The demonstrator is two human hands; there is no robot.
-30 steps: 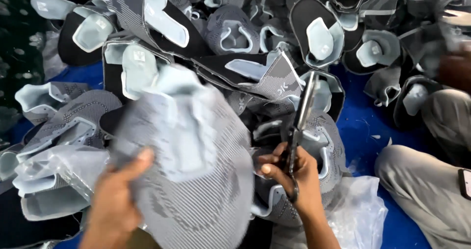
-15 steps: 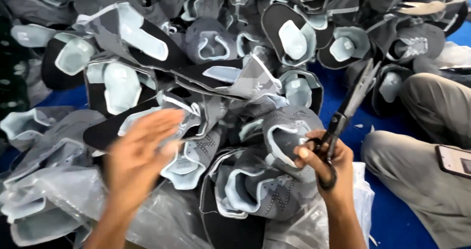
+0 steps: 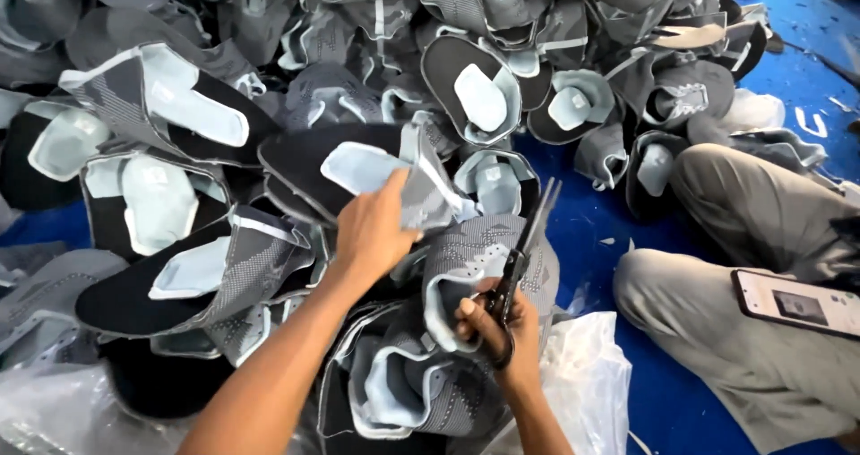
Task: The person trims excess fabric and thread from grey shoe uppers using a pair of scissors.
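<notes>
Head view, looking down onto a large heap of knitted shoe uppers (image 3: 269,133), grey and black with pale blue linings, spread over a blue floor (image 3: 591,240). Left hand (image 3: 374,231) reaches forward into the heap and pinches the edge of one grey upper piece (image 3: 421,182), thumb on the near side and fingers curled over the fabric; the piece is lifted slightly off the black-faced upper beneath it. Right hand (image 3: 497,325) is closed through the handles of a pair of scissors (image 3: 524,249), blades pointing up and away, nearly together, tips free and not on any fabric. Directly under the right hand lies a second upper (image 3: 421,383), grey knit with pale lining, resting on clear plastic bag (image 3: 582,383). More clear plastic shows at lower left (image 3: 54,410). To the right, a person's bent legs in khaki trousers (image 3: 761,312), with a phone (image 3: 797,303) resting on the thigh. Small pale trimmings (image 3: 811,124) lie scattered on the blue floor at far right. Progress, judged from layout only: work appears to be trimming of uppers one at a time. The held piece is picked but not yet brought to the blades, so no cut on it is in hand. The bulk of the heap looks unsorted; cannot tell trimmed pieces from untrimmed ones. The few scraps on the floor suggest some cutting done; most seems left.
</notes>
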